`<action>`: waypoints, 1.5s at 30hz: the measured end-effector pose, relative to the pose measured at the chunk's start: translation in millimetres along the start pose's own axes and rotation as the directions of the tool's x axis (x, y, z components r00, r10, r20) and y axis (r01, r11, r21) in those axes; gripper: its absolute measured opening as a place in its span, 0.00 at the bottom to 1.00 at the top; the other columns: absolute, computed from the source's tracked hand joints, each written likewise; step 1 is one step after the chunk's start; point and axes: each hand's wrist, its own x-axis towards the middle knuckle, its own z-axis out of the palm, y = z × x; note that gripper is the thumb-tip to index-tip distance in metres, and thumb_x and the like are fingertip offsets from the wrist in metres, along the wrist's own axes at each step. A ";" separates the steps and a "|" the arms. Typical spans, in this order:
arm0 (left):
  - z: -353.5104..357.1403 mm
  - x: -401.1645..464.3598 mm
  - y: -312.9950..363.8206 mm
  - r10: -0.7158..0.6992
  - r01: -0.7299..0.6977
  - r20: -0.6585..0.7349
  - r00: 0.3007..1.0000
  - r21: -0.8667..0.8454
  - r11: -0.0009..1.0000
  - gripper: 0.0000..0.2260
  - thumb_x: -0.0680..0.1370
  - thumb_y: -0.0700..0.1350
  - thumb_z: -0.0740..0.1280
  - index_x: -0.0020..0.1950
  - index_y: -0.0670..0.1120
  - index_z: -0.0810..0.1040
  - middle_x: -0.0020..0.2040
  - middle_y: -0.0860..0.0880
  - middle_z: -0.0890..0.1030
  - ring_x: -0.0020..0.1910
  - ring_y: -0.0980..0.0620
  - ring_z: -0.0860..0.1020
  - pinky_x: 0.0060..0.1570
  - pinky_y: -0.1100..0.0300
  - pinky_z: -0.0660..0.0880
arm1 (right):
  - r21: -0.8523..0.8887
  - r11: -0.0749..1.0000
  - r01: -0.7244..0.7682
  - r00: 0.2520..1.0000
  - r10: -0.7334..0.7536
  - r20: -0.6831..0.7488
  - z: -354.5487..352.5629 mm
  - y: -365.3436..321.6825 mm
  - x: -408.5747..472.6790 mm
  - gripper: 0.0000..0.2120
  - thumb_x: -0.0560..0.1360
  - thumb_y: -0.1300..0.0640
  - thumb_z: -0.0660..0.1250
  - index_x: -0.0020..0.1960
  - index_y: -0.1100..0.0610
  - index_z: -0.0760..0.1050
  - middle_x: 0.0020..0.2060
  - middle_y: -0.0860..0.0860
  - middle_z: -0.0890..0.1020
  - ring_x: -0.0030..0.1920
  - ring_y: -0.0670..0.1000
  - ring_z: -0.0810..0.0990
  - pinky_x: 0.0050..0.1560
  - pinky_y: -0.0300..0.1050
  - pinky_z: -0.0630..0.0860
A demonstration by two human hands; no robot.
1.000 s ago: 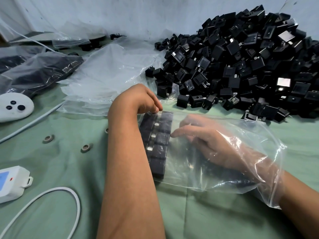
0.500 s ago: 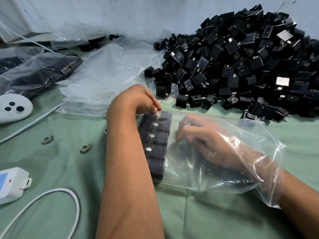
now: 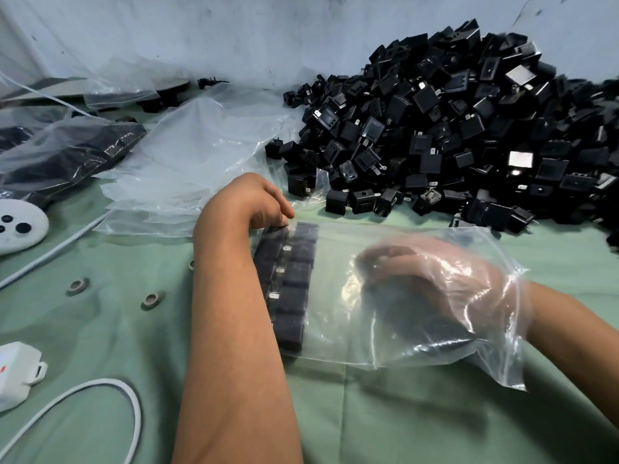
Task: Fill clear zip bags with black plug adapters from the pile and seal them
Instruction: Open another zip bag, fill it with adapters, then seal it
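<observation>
A clear zip bag [image 3: 335,296] lies flat on the green cloth with its mouth to the right. Two neat columns of black plug adapters [image 3: 291,279] fill its left end. My left hand [image 3: 248,202] has its fingers curled down on the bag's far left corner, over the top adapters, and grips it there. My right hand [image 3: 425,276] is inside the bag up to the wrist, fingers curled under, well apart from the packed adapters. Through the blurred plastic I see nothing in it. The big pile of loose adapters [image 3: 452,128] rises just behind the bag.
A stack of empty clear bags [image 3: 201,155] lies behind my left hand, and filled bags [image 3: 67,155] lie at the far left. A round white device [image 3: 16,226], a white box [image 3: 16,373], a white cable [image 3: 110,390] and metal eyelets [image 3: 152,299] are on the cloth at left.
My right hand has pulled back to the right inside the bag, away from the adapter columns, and its straight fingers have curled. My left hand stays on the bag's corner.
</observation>
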 end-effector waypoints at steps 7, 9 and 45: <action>1.7 0.4 0.0 0.008 -0.007 -0.029 1.000 0.012 1.000 0.08 0.75 0.33 0.75 0.42 0.45 0.85 0.40 0.47 0.82 0.40 0.52 0.77 0.40 0.59 0.70 | 0.126 0.962 -0.240 0.965 0.251 -0.076 -60.2 -22.4 -73.7 0.24 0.74 0.74 0.68 0.46 0.44 0.85 0.42 0.44 0.87 0.42 0.49 0.86 0.43 0.47 0.82; 3.8 0.7 2.7 0.000 0.002 -0.053 0.999 0.037 0.999 0.08 0.75 0.34 0.75 0.41 0.46 0.84 0.40 0.48 0.82 0.39 0.53 0.77 0.41 0.58 0.70 | 0.144 0.911 -0.386 0.885 0.410 -0.221 -72.8 -11.3 -85.7 0.30 0.70 0.81 0.61 0.38 0.47 0.85 0.35 0.50 0.86 0.37 0.55 0.85 0.40 0.58 0.82; 102.2 -45.1 121.0 0.645 -0.757 0.517 0.563 0.011 0.653 0.10 0.71 0.43 0.80 0.43 0.59 0.86 0.47 0.55 0.79 0.46 0.60 0.73 0.53 0.56 0.76 | 0.770 0.612 -0.177 0.879 0.450 -0.156 -53.0 -5.6 -89.7 0.11 0.74 0.60 0.76 0.55 0.57 0.80 0.48 0.55 0.84 0.37 0.52 0.83 0.33 0.42 0.78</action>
